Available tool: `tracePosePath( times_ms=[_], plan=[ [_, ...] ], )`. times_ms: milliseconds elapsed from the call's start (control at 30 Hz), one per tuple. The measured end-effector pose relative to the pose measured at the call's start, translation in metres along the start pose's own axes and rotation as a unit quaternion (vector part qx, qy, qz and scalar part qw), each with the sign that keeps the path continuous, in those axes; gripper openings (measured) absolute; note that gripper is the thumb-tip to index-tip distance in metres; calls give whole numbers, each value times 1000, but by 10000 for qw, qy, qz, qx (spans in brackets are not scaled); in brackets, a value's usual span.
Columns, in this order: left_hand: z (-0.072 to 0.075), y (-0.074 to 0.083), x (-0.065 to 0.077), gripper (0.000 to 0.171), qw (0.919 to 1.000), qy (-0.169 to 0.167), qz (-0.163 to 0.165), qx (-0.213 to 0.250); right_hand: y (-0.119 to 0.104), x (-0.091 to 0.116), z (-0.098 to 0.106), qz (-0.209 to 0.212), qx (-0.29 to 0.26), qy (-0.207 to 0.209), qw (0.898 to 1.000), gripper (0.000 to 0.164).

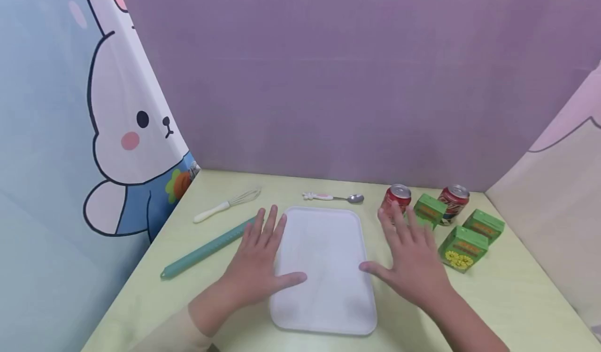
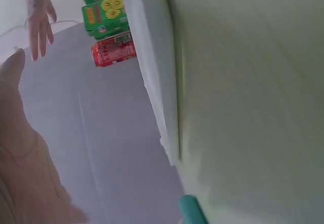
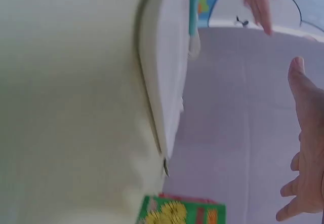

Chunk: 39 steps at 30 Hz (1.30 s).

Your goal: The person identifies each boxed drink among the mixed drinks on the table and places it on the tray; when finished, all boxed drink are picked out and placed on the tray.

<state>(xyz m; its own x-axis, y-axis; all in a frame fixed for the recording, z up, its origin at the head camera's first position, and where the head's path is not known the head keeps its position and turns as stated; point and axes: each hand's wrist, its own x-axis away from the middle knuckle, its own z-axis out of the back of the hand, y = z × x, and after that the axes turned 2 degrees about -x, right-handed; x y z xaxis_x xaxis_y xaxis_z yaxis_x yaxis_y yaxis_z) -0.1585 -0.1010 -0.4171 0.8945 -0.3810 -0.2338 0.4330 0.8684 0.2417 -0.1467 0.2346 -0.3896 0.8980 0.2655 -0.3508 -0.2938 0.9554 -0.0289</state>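
Note:
A white rectangular tray lies on the table between my two hands. My left hand hovers over the tray's left edge, fingers straight and spread, holding nothing. To the right of the tray, my right hand is held up the same way, palm down and fingers apart. Both wrist views show the hands raised above the tabletop, with the tray's rim lower down. A green rolling-pin-like stick lies left of my left hand, its far end near the fingertips. Beyond my right fingertips stands a red can.
Green drink cartons and a second red can stand at the right. A whisk with a white handle lies at the back left. Behind the tray is a spoon. A purple curtain closes off the table's back edge.

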Motion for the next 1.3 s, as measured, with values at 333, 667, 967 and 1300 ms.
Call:
tracePosePath(
  times_ms=[333, 667, 967, 1300],
  plan=[
    [-12, -22, 6, 113, 9389, -1718, 1772, 2400, 60, -14, 30, -636, -862, -108, 9942, 94],
    [-22, -28, 17, 120, 9372, -2390, 1172, 2253, 92, -24, 9, -1095, -1279, -1033, 9803, 91],
    [-32, -27, 21, 128, 9581, -2399, 415, 1508, 100, -34, -12, -1304, -1193, -1438, 9737, 82],
    [-29, -20, 19, 128, 9622, -2405, 389, 1214, 99, -43, -14, -1220, -1202, -1215, 9777, 65]
  ],
)
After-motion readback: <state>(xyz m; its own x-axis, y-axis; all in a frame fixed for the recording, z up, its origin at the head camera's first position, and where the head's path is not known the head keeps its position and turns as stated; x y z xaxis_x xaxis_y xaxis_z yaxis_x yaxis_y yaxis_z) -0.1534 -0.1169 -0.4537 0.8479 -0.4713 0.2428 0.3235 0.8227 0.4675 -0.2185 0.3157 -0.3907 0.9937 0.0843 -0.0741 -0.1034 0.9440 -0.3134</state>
